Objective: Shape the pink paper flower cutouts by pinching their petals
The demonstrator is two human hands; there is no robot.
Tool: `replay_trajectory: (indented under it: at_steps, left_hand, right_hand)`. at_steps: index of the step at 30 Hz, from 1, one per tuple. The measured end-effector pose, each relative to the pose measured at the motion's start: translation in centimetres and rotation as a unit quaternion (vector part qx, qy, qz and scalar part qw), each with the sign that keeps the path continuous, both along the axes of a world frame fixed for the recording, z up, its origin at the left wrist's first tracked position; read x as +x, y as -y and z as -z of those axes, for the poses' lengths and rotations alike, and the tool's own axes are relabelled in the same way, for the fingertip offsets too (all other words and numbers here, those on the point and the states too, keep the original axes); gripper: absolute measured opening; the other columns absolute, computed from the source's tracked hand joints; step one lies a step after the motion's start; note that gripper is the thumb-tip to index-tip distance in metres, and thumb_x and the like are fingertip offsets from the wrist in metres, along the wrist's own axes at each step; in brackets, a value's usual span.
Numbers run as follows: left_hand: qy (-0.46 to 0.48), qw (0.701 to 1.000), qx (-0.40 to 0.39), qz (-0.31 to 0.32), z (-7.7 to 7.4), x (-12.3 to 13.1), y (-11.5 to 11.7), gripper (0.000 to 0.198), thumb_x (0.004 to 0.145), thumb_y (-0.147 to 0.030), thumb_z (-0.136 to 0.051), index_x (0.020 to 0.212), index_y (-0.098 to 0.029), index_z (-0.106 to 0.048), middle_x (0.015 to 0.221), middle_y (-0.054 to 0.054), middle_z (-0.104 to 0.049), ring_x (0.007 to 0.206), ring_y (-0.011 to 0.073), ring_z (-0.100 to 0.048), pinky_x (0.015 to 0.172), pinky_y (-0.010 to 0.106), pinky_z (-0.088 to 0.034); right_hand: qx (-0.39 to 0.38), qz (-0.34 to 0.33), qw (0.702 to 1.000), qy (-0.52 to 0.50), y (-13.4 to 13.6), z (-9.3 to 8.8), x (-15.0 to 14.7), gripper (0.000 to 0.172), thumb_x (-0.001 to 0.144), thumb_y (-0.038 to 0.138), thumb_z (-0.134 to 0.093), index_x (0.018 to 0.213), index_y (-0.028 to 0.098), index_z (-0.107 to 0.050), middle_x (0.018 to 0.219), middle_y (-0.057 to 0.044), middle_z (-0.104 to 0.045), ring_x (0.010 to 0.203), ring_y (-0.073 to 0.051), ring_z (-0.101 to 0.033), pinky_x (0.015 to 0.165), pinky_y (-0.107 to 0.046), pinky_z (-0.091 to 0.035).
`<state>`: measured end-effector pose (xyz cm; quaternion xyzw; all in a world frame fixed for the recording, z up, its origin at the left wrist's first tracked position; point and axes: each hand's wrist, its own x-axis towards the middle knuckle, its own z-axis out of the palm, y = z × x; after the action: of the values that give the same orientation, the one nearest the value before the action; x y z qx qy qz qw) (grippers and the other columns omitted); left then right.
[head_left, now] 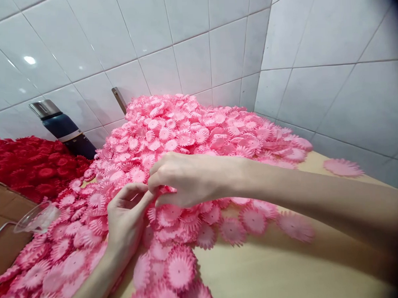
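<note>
My left hand (127,216) and my right hand (183,178) meet over a large heap of pink fringed discs (185,136), each round and flower-like with a notched edge. The left thumb and fingertips are pressed together near the right fingers. My right hand is curled, its fingertips pointing down and left to the left hand's. Whatever lies between the fingertips, if anything, is too small or hidden to make out. Below the hands, a short stack of pink discs (180,267) rests on the pale tabletop (257,274).
A dark blue bottle with a silver cap (69,130) leans by the tiled wall (188,57). Red fringed discs (38,167) are heaped at left. A cardboard box (6,219) and a clear plastic cup (39,217) are in front. A metal strip (119,99) stands behind the pink heap.
</note>
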<state>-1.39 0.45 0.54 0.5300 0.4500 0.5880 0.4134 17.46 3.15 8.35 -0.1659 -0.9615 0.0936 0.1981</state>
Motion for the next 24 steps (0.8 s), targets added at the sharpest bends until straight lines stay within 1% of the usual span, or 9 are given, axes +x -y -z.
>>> replay_trajectory:
  at_steps: [3, 5, 9, 13, 15, 17, 21, 23, 24]
  left_hand:
    - [-0.017, 1.0, -0.009, 0.018, -0.2, 0.3, -0.1, 0.03, 0.066, -0.025, -0.084, 0.091, -0.019, -0.069, 0.089, 0.001, -0.07, 0.084, 0.0144, -0.066, 0.078, 0.023, -0.052]
    - [-0.045, 0.998, -0.027, 0.045, -0.3, 0.5, -0.1, 0.027, 0.07, -0.027, -0.082, 0.093, -0.019, -0.071, 0.09, 0.003, -0.071, 0.083, 0.0149, -0.065, 0.078, 0.023, -0.051]
    - [-0.105, 0.991, -0.052, 0.069, -0.4, 0.4, 0.2, 0.017, 0.077, -0.033, -0.076, 0.081, -0.016, -0.073, 0.082, 0.003, -0.069, 0.074, 0.0124, -0.06, 0.067, 0.019, -0.046]
    - [-0.091, 0.995, -0.008, 0.047, -0.7, 0.2, 0.5, 0.018, 0.076, -0.032, -0.077, 0.073, -0.017, -0.067, 0.069, -0.002, -0.061, 0.064, 0.0084, -0.05, 0.059, 0.017, -0.04]
    - [-0.07, 0.997, 0.015, 0.035, -0.9, 0.3, 0.5, 0.019, 0.077, -0.031, -0.077, 0.072, -0.017, -0.064, 0.067, -0.003, -0.057, 0.064, 0.008, -0.048, 0.06, 0.016, -0.039]
    - [-0.052, 0.998, 0.032, 0.025, -1.0, 0.5, 0.5, 0.019, 0.078, -0.031, -0.076, 0.073, -0.018, -0.063, 0.068, -0.003, -0.056, 0.065, 0.0082, -0.047, 0.062, 0.017, -0.04]
    - [-0.04, 0.998, 0.051, 0.004, -0.9, 0.5, 0.7, 0.021, 0.079, -0.033, -0.075, 0.073, -0.018, -0.061, 0.069, -0.003, -0.054, 0.064, 0.0081, -0.046, 0.063, 0.017, -0.041]
    - [-0.046, 0.997, 0.063, -0.016, -0.9, 0.3, 0.9, 0.022, 0.079, -0.033, -0.075, 0.073, -0.018, -0.059, 0.067, -0.004, -0.051, 0.061, 0.0077, -0.043, 0.059, 0.016, -0.039]
    - [-0.049, 0.996, 0.072, -0.026, -0.8, 0.3, 1.0, 0.022, 0.08, -0.033, -0.074, 0.073, -0.019, -0.059, 0.066, -0.005, -0.05, 0.06, 0.0076, -0.042, 0.057, 0.016, -0.038]
  right_hand:
    - [0.009, 0.027, 1.0, -0.011, 0.0, 0.1, 0.0, 0.013, 0.079, 0.008, -0.058, 0.067, 0.011, -0.061, 0.064, -0.002, -0.055, 0.06, -0.01, -0.042, 0.062, -0.028, -0.035]
    - [0.019, 0.048, 0.998, -0.023, -0.1, 0.3, 0.0, 0.011, 0.079, 0.004, -0.056, 0.072, 0.011, -0.06, 0.065, -0.001, -0.054, 0.06, -0.009, -0.04, 0.061, -0.028, -0.033]
    - [0.005, 0.068, 0.997, -0.037, -0.5, 0.2, 0.2, 0.013, 0.079, 0.0, -0.054, 0.083, 0.009, -0.063, 0.066, 0.0, -0.054, 0.061, -0.009, -0.043, 0.059, -0.026, -0.033]
    - [-0.105, 0.095, 0.986, -0.084, -1.0, -0.4, 1.0, 0.016, 0.078, 0.008, -0.06, 0.062, 0.01, -0.061, 0.054, 0.001, -0.05, 0.051, -0.007, -0.041, 0.05, -0.025, -0.032]
    - [-0.172, 0.111, 0.969, -0.136, -1.1, -0.4, 1.2, 0.017, 0.077, 0.017, -0.064, 0.062, 0.01, -0.063, 0.054, 0.0, -0.053, 0.05, -0.007, -0.044, 0.045, -0.024, -0.033]
    - [-0.196, 0.119, 0.956, -0.183, -1.2, -0.1, 0.9, 0.017, 0.076, 0.021, -0.065, 0.063, 0.011, -0.062, 0.056, 0.0, -0.055, 0.051, -0.007, -0.047, 0.045, -0.023, -0.034]
    - [-0.187, 0.139, 0.945, -0.229, -1.9, 0.8, 0.6, 0.017, 0.077, 0.019, -0.062, 0.061, 0.013, -0.059, 0.055, 0.0, -0.052, 0.051, -0.008, -0.046, 0.044, -0.023, -0.035]
    - [-0.157, 0.194, 0.931, -0.269, -2.7, 0.7, 1.4, 0.015, 0.077, 0.013, -0.061, 0.061, 0.013, -0.06, 0.06, -0.002, -0.057, 0.055, -0.01, -0.05, 0.047, -0.024, -0.039]
    - [-0.122, 0.245, 0.912, -0.306, -3.2, 0.4, 2.1, 0.015, 0.075, 0.01, -0.062, 0.061, 0.014, -0.06, 0.062, -0.004, -0.058, 0.057, -0.01, -0.051, 0.049, -0.025, -0.04]
